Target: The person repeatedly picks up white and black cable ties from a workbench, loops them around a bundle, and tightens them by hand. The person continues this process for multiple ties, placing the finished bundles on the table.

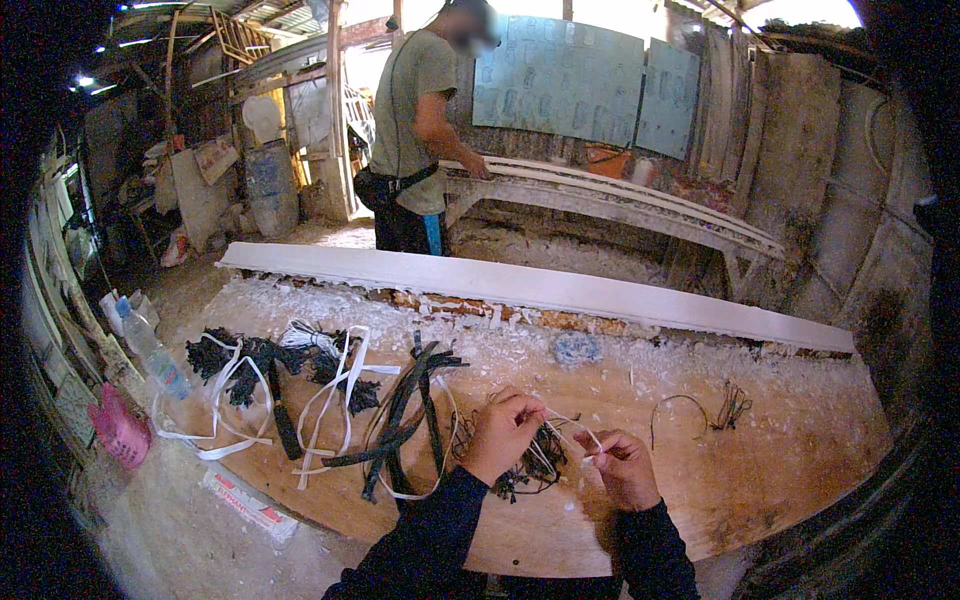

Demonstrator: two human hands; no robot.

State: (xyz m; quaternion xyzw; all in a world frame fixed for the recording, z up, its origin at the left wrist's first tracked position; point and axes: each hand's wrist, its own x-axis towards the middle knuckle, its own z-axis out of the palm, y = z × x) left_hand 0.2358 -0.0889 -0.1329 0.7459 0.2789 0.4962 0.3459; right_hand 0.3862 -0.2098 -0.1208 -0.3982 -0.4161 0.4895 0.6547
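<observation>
Over the plywood table, my left hand pinches a thin pale cord, which runs across to my right hand. The fingers of my right hand are also closed on it, and a small white bit shows at their tips. Beneath and between my hands lies a tangled bundle of dark thin strands. Just left of my left hand, black strips lie crossed in a pile. White flat straps loop over the table further left, beside dark frayed bundles.
A long white moulding lines the table's far edge. A blue-white lump and thin dark wires lie on the table. A plastic bottle stands at the left. Behind, a person stands by a long bench.
</observation>
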